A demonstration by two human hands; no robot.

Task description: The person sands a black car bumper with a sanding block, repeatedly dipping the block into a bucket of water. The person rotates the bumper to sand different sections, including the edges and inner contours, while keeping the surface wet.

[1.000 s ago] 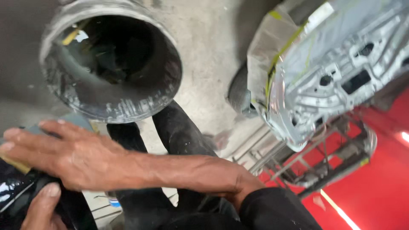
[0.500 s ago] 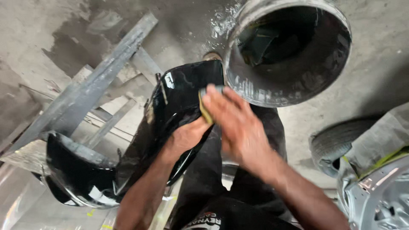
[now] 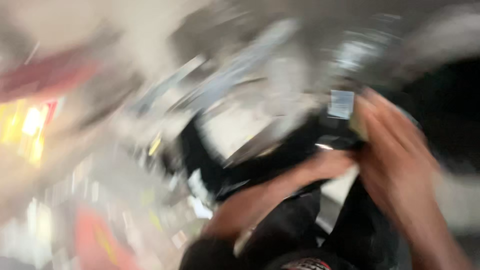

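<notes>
Blur smeared nearly everything in the head view, so I could only vouch for the middle of it. My left hand [image 3: 325, 165] reached up from below and lay against the underside of the glossy black panel [image 3: 260, 160], though whether its grip was clamped round the edge or just pressed flat I could not tell. My right hand [image 3: 395, 155] lay over the panel's upper right end, fingers together and flattened; a pale yellowish sliver at its inner edge may have been a pad [image 3: 356, 120], but that was too smeared to be sure, and I could not tell if that grip was shut on anything. The panel sat across my dark trousers [image 3: 305, 225], with no bench under it, its left end jutting out over the grey floor [image 3: 125, 165].

Slipping was the main risk as I judged it: the panel looked slick and was steadied only by my lap and one hand below, so a hard push from the right hand could tip the free left end down onto the floor. My head was swinging fast, so I was hardly watching where my fingers pressed, and a hand could slide off the curved edge.
</notes>
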